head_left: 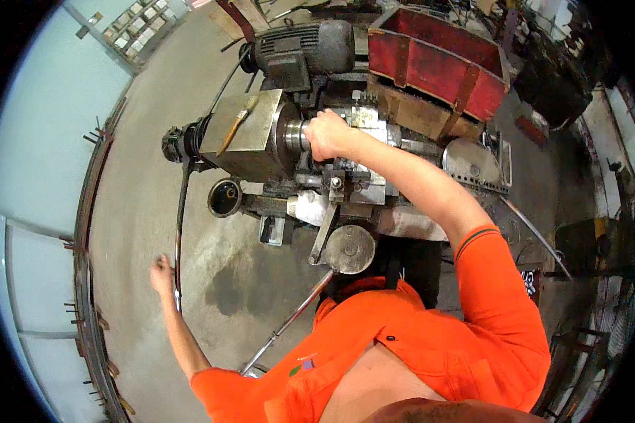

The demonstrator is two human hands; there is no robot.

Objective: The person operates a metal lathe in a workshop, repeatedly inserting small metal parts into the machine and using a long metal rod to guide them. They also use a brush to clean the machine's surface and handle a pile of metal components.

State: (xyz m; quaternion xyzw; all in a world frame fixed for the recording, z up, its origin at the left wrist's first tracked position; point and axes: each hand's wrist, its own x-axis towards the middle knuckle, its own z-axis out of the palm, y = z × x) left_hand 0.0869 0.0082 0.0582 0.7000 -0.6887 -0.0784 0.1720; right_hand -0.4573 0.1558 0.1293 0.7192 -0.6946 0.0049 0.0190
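My right hand (pixel 328 135) reaches across the lathe-like machine, its fingers closed at the front of the bright round spindle nose (pixel 296 135). Whatever lies inside that grip is hidden by the hand itself. Just below it are the steel tool post (pixel 336 183) and slide. Out to the left, my left hand (pixel 161 273) hangs over the floor with its fingers curled around a small dark thing too small to name. A long metal lever rod (pixel 178 275) runs close beside it, apparently apart from the fingers.
A wooden-handled brush (pixel 237 125) lies on the headstock cover (pixel 243 116). Behind stand a grey motor (pixel 305 48) and a red bin (pixel 430 67). Near my body are a round metal disc (pixel 351 249) and a slanting rod (pixel 289 321). An oily cup (pixel 225 197) sticks out left.
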